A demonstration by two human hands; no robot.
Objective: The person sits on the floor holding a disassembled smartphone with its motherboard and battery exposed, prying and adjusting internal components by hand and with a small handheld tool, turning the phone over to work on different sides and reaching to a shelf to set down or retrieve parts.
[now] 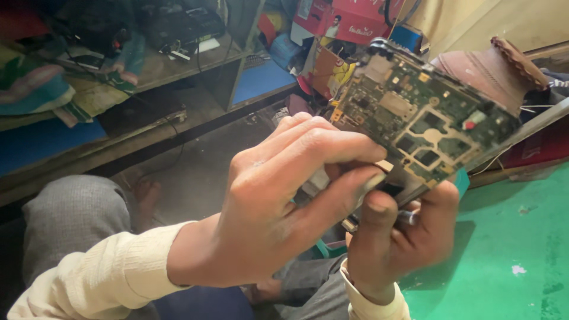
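A green circuit board [415,115] with chips and metal shields is held up in the middle of the head view, tilted, its component side toward me. My left hand [278,207] comes in from the lower left in a cream sleeve, its fingers curled against the board's lower left edge. My right hand [397,237] sits below the board, gripping its lower edge with thumb and fingers. Something thin and dark shows between the two hands; I cannot tell what it is.
A low wooden shelf [178,65] with tools, wires and cloth runs along the upper left. Red and yellow boxes [349,24] stand behind the board. A green surface [510,249] lies at the lower right. My grey-trousered knee [71,207] is at the left.
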